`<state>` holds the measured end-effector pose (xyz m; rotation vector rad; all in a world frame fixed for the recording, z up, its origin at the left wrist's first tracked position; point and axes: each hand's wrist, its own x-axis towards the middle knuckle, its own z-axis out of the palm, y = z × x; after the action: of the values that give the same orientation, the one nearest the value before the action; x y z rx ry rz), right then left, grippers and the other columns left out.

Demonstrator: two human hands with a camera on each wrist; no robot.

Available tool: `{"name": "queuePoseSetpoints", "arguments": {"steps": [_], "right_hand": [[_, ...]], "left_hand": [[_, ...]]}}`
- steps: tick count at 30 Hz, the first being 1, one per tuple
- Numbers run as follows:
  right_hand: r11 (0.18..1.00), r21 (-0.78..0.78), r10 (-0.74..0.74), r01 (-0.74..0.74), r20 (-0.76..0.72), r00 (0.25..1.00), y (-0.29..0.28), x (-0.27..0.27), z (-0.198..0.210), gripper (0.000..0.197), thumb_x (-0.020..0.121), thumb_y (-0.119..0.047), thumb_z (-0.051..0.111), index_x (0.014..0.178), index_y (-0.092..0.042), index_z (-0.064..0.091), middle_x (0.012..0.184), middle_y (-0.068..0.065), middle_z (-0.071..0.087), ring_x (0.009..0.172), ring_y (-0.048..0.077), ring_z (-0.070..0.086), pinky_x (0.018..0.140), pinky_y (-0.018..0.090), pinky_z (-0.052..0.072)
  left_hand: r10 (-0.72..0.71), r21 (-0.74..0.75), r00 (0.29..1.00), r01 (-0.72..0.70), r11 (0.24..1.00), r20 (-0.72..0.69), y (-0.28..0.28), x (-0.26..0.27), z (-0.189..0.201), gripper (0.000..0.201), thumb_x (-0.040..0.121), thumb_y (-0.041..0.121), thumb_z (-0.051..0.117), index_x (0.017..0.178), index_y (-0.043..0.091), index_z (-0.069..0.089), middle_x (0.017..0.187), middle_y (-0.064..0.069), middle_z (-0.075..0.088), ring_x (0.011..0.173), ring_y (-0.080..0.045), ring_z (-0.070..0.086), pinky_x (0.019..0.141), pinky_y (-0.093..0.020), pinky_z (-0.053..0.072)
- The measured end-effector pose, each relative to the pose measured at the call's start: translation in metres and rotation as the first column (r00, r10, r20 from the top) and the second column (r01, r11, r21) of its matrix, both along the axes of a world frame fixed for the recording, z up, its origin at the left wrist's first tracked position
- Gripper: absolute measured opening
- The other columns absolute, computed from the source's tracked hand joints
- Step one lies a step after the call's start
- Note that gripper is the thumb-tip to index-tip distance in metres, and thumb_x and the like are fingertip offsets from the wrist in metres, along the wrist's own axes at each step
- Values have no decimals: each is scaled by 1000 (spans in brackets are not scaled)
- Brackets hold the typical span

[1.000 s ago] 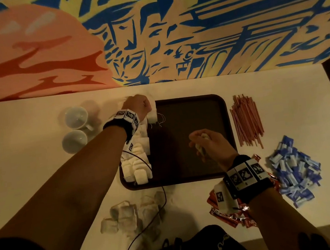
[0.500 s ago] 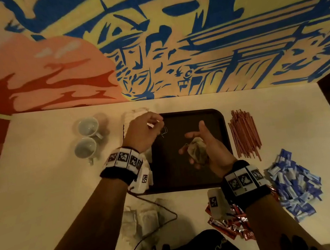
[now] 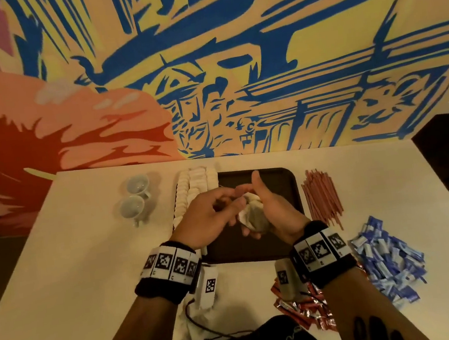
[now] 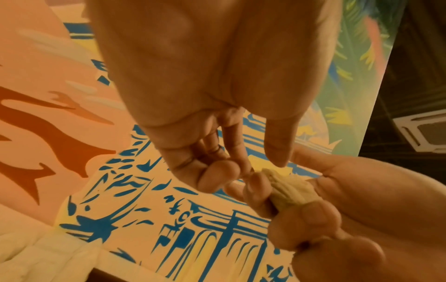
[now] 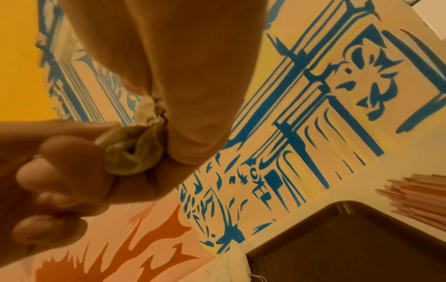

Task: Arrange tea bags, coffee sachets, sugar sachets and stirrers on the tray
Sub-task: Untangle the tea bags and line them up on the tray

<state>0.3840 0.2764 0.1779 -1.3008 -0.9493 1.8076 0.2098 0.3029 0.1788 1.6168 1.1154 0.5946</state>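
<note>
Above the dark brown tray [image 3: 278,183] my two hands meet on one crumpled tea bag [image 3: 252,218]. My right hand [image 3: 266,207] cups and grips the tea bag [image 5: 135,150], thumb pointing up. The left hand [image 3: 228,204] comes in from the left, and its thumb and curled fingers pinch the top end of the tea bag [image 4: 287,188]. A row of white tea bags [image 3: 195,190] lies along the tray's left edge. Red stirrers [image 3: 322,195], blue sugar sachets [image 3: 387,260] and red coffee sachets [image 3: 303,309] lie on the white table [image 3: 73,257].
Two white cups [image 3: 134,197] stand left of the tray. More loose tea bags [image 3: 188,327] lie at the table's near edge under my left wrist. A painted wall rises directly behind the table. A black cable runs from the left wristband.
My left hand left the tray's far-left corner and drew back to the right hand. The right hand turned palm up with the tea bag; both hands now hold it.
</note>
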Motion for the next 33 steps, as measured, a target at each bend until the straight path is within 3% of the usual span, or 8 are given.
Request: {"name": "queuePoseSetpoints", "arguments": {"steps": [2,6,9,13,17,22,26,33], "right_hand": [[998,53,42,-42,11,999,-8,-1,7,70,94,-72,21,127,-19,53,77,13,70,59,23,63,46,27,43],[982,172,64,-74,64,996,-25,5,13,66,92,-68,48,128,-14,55,92,16,72,66,24,61,50,28,42],[968,238,48,-80,137,989,-37,15,19,47,95,-52,58,120,-12,63,92,7,75,64,20,58,49,27,41],[952,303,-18,-28,146,989,-49,25,18,28,97,-37,66,105,-11,71,91,9,74,58,18,53,46,26,38],[929,366,-115,64,118,986,-61,27,13,20,91,-34,74,97,-15,78,68,20,59,54,21,47,45,26,37],[897,409,-197,165,38,980,-76,31,17,18,93,-23,74,104,-10,77,70,15,56,57,19,45,45,28,35],[891,430,-205,148,89,975,-82,37,26,18,90,-27,77,103,-14,75,68,8,60,56,20,48,45,27,37],[868,413,-340,275,91,936,-82,42,40,28,91,-34,73,97,-7,75,60,8,51,51,13,43,46,24,35]], "left_hand": [[0,-1,1000,0,1000,23,-9,4,5,14,97,33,66,103,22,73,77,-12,70,59,-11,57,64,-26,47],[76,4,993,-76,997,88,-25,9,15,13,97,20,65,93,12,74,62,-4,61,58,-12,55,62,-27,45],[160,14,978,-163,987,133,-37,9,22,12,98,21,64,99,22,77,63,2,63,59,-9,55,58,-25,46],[281,-47,928,-278,959,244,-50,7,25,14,95,33,69,99,25,80,67,-7,60,63,-23,53,65,-40,47],[338,-120,886,-316,941,317,-61,11,28,15,96,26,68,103,19,78,81,-9,64,72,-24,55,62,-37,48],[231,-114,918,-205,972,323,-82,16,33,27,91,17,72,118,16,69,98,-1,75,84,-18,67,68,-29,56],[224,-40,928,-222,974,297,-90,22,36,22,90,10,73,112,9,69,91,0,74,79,-19,70,69,-27,58],[181,-19,946,-183,983,270,-94,21,38,18,88,12,76,106,14,73,90,-3,75,79,-18,70,75,-33,59]]}}
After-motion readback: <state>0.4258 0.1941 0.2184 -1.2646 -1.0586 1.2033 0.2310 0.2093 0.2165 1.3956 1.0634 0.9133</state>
